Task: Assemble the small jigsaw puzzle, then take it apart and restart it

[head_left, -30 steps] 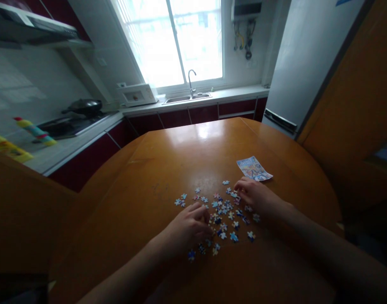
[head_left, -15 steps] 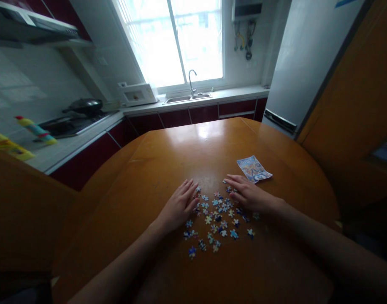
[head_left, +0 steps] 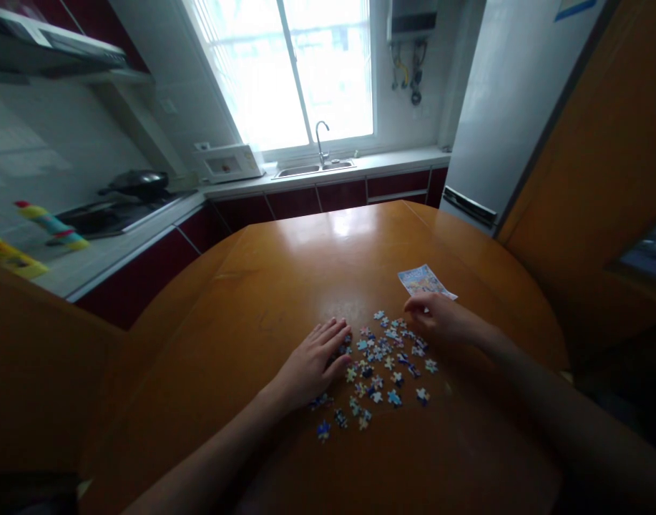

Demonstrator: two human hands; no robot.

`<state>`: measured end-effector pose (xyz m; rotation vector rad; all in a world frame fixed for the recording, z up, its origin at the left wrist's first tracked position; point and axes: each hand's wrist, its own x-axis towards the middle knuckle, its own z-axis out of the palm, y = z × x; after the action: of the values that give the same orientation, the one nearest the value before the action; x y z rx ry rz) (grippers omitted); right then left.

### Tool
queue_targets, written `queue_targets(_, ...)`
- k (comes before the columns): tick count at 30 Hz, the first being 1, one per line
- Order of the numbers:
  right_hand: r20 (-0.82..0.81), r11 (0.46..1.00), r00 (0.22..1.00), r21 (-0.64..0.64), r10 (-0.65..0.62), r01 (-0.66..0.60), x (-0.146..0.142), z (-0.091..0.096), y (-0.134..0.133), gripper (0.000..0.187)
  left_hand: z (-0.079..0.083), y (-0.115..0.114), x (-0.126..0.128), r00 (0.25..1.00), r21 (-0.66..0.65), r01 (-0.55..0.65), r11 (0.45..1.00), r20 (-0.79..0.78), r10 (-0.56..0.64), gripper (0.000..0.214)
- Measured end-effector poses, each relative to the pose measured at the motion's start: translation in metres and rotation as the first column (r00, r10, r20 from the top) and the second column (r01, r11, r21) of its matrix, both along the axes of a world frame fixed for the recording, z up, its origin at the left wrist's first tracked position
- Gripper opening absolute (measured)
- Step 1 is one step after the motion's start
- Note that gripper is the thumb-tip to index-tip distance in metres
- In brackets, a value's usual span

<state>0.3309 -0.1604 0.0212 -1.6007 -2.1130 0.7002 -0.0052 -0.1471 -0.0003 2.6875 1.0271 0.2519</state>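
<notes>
Several small jigsaw pieces (head_left: 378, 372) lie scattered on a round wooden table (head_left: 285, 286). My left hand (head_left: 311, 361) lies flat on the table at the left edge of the scatter, fingers stretched out and touching the nearest pieces. My right hand (head_left: 438, 322) rests at the far right of the scatter, fingers curled downward close to the pieces, just below a small printed picture card (head_left: 423, 279). I cannot make out whether anything is between its fingers.
Behind the table runs a kitchen counter with a sink and tap (head_left: 320, 154), a white microwave (head_left: 231, 163), a stove with a wok (head_left: 137, 182) and bottles (head_left: 49, 225) at the left. A white fridge (head_left: 499, 129) and a wooden panel (head_left: 601, 179) stand on the right.
My left hand uncurled, slid up the left side of the pieces and lies flat. My right hand moved to the upper right of the scatter, toward the card, with fingers curled.
</notes>
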Motion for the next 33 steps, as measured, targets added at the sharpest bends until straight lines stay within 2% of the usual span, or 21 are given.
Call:
queue_targets(2,0.074,0.995,0.997,-0.101,0.014,-0.006,0.001,-0.002,-0.003,0.012,0.0,0.0,0.001,1.0,0.006,0.009,1.0,-0.002,-0.009,0.057)
queue_targets(4,0.106,0.983,0.994,-0.184,0.027,-0.007,0.003,-0.003,-0.007,0.014,0.0,-0.001,0.001,1.0,0.023,0.016,1.0,0.015,-0.016,0.054)
queue_targets(8,0.089,0.963,0.995,-0.267,0.053,-0.028,0.011,-0.002,-0.01,0.004,-0.002,0.0,0.0,0.999,0.049,0.02,0.999,0.034,-0.022,0.051)
queue_targets(14,0.124,0.964,0.99,-0.263,0.06,-0.025,0.011,0.007,-0.016,0.006,-0.005,0.002,-0.001,0.999,0.047,0.011,0.999,0.034,-0.013,0.049)
queue_targets(18,0.007,0.944,0.994,-0.313,0.109,-0.101,0.005,0.012,-0.019,0.01,-0.001,-0.003,0.002,0.998,-0.008,0.053,0.999,0.021,-0.053,0.05)
queue_targets(20,-0.001,0.964,0.996,-0.252,0.084,-0.081,0.001,0.011,-0.015,0.017,0.003,-0.006,0.003,0.996,-0.027,0.082,0.996,0.033,-0.081,0.05)
queue_targets(22,0.01,0.996,1.0,-0.094,-0.002,0.003,-0.008,0.007,-0.007,0.026,0.006,-0.008,0.004,0.994,-0.022,0.083,0.996,0.066,-0.082,0.05)
queue_targets(24,-0.039,0.996,0.997,0.064,-0.067,0.07,-0.022,0.0,0.001,0.03,0.008,-0.005,0.003,0.992,0.002,0.054,0.999,0.112,-0.054,0.049)
queue_targets(26,-0.099,0.989,0.994,0.149,0.04,-0.025,-0.04,-0.008,0.007,0.034,0.01,0.0,-0.001,0.99,0.019,0.001,1.0,0.144,-0.004,0.048)
queue_targets(28,-0.052,0.974,0.986,0.176,0.157,-0.145,-0.055,-0.015,0.011,0.045,0.01,0.005,-0.004,0.99,0.016,-0.056,0.998,0.128,0.053,0.05)
queue_targets(31,0.064,0.95,0.953,0.084,0.296,-0.301,-0.064,-0.023,0.008,0.065,0.009,0.004,-0.007,0.996,-0.028,-0.091,0.995,0.008,0.091,0.056)
queue_targets(33,0.113,0.938,0.933,0.021,0.341,-0.345,-0.06,-0.027,0.002,0.075,0.007,-0.002,-0.004,0.995,-0.062,-0.063,0.996,-0.076,0.058,0.06)
